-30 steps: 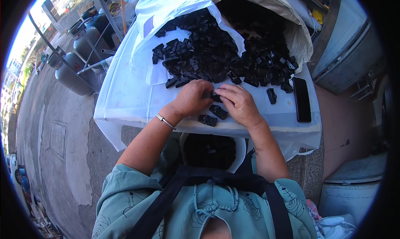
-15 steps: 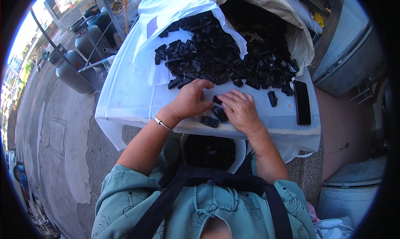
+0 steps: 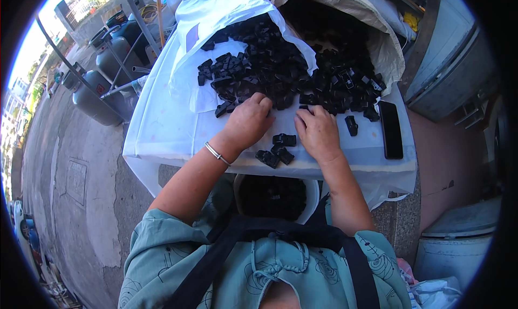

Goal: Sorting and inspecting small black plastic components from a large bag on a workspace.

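A large heap of small black plastic parts [image 3: 259, 61] spills from a white sack onto the white-covered table. At the heap's near edge my left hand [image 3: 248, 121] has its fingers curled; whatever is in them, if anything, is hidden. My right hand [image 3: 320, 134], to its right, closes thumb and fingers on a black plastic part [image 3: 305, 108] beside the heap. Between the hands and the table's front edge, three black parts lie close together, the farthest one [image 3: 284, 140] slightly apart. Another single part [image 3: 351, 125] lies to the right of my right hand.
A black phone-like slab [image 3: 391, 130] lies at the table's right side. Below the front edge stands a white bucket [image 3: 313, 196] holding black parts. A beige sack [image 3: 386, 45] opens at the back right. Grey gas cylinders [image 3: 94, 98] stand on the left.
Both hands have moved away from the front parts toward the heap, and apart from each other. A third part now lies beside the two near the front edge.
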`<state>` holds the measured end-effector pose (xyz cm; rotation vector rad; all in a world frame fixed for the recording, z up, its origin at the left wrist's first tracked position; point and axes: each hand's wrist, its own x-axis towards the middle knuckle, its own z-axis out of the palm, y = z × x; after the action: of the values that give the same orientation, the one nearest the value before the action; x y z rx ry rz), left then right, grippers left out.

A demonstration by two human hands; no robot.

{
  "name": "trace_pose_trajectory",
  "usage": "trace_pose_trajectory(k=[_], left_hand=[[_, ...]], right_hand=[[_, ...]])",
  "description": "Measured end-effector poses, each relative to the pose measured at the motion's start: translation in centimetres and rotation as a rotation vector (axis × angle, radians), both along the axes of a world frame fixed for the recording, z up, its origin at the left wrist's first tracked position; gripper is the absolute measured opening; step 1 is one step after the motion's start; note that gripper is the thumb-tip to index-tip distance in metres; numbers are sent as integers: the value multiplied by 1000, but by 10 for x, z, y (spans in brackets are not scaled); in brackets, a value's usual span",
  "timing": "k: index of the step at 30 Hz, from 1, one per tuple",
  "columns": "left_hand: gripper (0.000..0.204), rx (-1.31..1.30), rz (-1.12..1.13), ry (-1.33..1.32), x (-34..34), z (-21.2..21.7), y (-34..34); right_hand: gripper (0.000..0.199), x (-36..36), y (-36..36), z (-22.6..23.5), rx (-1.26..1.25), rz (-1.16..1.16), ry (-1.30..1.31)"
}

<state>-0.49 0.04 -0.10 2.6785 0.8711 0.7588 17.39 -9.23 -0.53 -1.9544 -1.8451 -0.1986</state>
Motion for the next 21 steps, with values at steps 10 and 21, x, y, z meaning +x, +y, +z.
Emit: trace_pose_trajectory(k=[10,21], left_hand=[[20,21,129,-95,-7,-14,-5],[34,-380,-57,-210,-12,-3,-11]], right_hand=[[28,10,-24,13,-198,75,141],[35,12,-16,5,-18,169,507]])
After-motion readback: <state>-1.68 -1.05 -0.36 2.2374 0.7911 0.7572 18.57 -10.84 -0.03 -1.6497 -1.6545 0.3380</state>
